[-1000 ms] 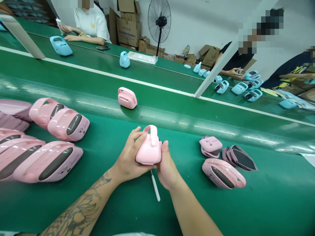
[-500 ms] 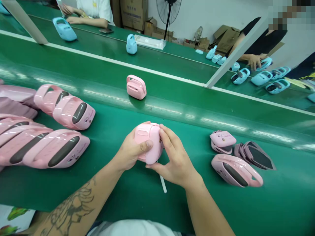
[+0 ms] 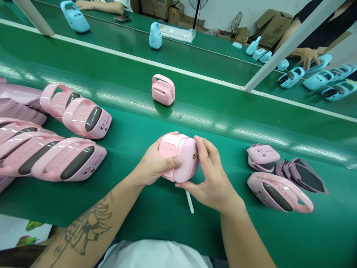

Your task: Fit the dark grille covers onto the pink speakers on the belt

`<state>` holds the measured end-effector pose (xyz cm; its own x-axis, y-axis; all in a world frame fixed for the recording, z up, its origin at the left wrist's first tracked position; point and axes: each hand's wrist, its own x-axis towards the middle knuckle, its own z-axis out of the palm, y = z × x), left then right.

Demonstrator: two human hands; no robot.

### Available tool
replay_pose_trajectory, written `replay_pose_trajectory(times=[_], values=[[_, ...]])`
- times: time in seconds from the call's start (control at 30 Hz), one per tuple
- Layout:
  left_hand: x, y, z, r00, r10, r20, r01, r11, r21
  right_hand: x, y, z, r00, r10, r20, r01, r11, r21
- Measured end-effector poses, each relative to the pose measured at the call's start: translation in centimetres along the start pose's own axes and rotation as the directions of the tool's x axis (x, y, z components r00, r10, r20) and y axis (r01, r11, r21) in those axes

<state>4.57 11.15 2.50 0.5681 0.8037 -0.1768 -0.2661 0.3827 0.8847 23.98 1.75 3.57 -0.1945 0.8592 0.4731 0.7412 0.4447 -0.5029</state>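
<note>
A rounded pink plastic housing (image 3: 187, 158) is held above the green table, in front of my body. My left hand (image 3: 153, 160) grips its left side, with the thumb laid across the front near a seam. My right hand (image 3: 216, 173) is closed round the right part, fingertips at the upper edge and thumb at the lower edge. A small printed picture shows on that right part. Beneath the hands, a thin white stick (image 3: 190, 203) lies on the table, its upper end hidden.
Pink handled housings (image 3: 69, 158) with dark windows crowd the left. At right are a similar housing (image 3: 279, 191), stacked pink covers (image 3: 263, 154) and dark-faced plates (image 3: 302, 175). One pink unit (image 3: 163, 90) stands ahead. Beyond a white rail (image 3: 139, 56), a co-worker's hand (image 3: 310, 57) touches blue units.
The held housing has turned slightly, so more of its printed right part shows. Both hands keep their hold. The whole view has shifted a little.
</note>
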Motion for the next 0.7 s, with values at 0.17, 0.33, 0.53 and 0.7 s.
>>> replay_pose_trajectory(times=[0.17, 0.33, 0.53, 0.7], values=[[0.21, -0.29, -0.17, 1.000, -0.011, 0.024, 0.011, 1.000, 0.000, 0.14, 0.02, -0.22, 0.997, -0.038, 0.063, 0.039, 0.999, -0.007], [0.18, -0.49, -0.14, 1.000, -0.004, 0.025, 0.004, 1.000, -0.005, 0.24, -0.05, -0.39, 0.996, -0.049, 0.072, 0.053, 0.996, -0.065], [0.07, -0.53, -0.08, 0.999, 0.018, 0.049, -0.019, 1.000, 0.020, 0.23, -0.44, -0.50, 0.997, -0.044, 0.060, 0.048, 0.995, -0.083], [0.00, -0.72, -0.17, 0.995, 0.086, 0.048, -0.089, 0.994, 0.070, 0.14, -0.78, -0.53, 0.998, -0.032, 0.049, 0.036, 0.995, -0.089]])
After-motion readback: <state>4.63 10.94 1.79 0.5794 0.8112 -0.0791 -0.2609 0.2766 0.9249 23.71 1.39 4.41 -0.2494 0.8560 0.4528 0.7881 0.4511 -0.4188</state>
